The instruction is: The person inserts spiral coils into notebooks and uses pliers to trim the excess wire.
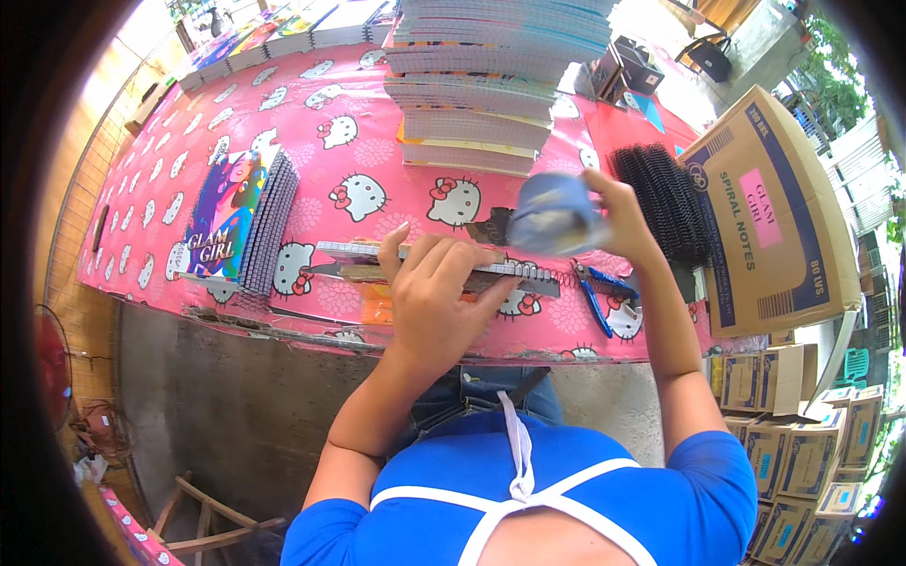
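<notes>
My left hand is closed around a notebook held at the table's near edge, seen mostly edge-on. A dark coil shows along the notebook's right end. In my raised right hand is a blue-grey rounded thing, smeared by motion, so its kind is unclear. It hangs just above and beyond the coil end. Blue-handled pliers lie on the table to the right of the notebook. Something orange lies beneath my left hand, partly hidden.
A pink table cover with cat faces lies under everything. A tall notebook pile stands ahead, a bound stack at left. Black coils lie beside a carton at right. More cartons stand beyond the table's right end.
</notes>
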Demonstrator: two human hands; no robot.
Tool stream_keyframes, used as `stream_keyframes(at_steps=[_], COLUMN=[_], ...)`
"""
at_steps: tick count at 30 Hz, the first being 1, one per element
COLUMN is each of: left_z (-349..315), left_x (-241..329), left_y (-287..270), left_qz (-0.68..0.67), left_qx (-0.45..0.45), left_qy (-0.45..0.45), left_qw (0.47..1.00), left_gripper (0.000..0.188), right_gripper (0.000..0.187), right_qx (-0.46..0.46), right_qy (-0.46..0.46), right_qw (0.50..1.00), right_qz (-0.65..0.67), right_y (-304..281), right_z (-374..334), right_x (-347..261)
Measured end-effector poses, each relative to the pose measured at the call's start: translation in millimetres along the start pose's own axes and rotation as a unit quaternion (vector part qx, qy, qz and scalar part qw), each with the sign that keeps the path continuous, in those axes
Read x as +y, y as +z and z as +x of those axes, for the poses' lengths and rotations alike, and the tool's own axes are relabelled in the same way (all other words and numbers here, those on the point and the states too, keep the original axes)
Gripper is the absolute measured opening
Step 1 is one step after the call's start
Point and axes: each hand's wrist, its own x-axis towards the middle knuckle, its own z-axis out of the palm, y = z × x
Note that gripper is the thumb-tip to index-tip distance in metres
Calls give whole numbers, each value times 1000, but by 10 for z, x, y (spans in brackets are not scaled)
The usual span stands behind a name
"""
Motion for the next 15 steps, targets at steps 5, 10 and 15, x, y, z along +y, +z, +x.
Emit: stream_keyframes(at_steps=[5,10,15], left_z=[32,-20,-58], left_x=[75,-68,-236], left_y=[-140,-437,-407], left_qz=[36,174,64], left_qx=[-29,-23,-3], left_qy=[-62,-115,-98], left_qw=[997,978,993], left_gripper=[37,33,29], right_gripper=[40,31,28], right_qx=[-116,-48,-46], right_qy=[-2,-8,40], right_qw=[993,944,934], right_qz=[15,327,351], right_y=[94,352,423], right_z=[9,127,155], right_x=[-18,-150,-149])
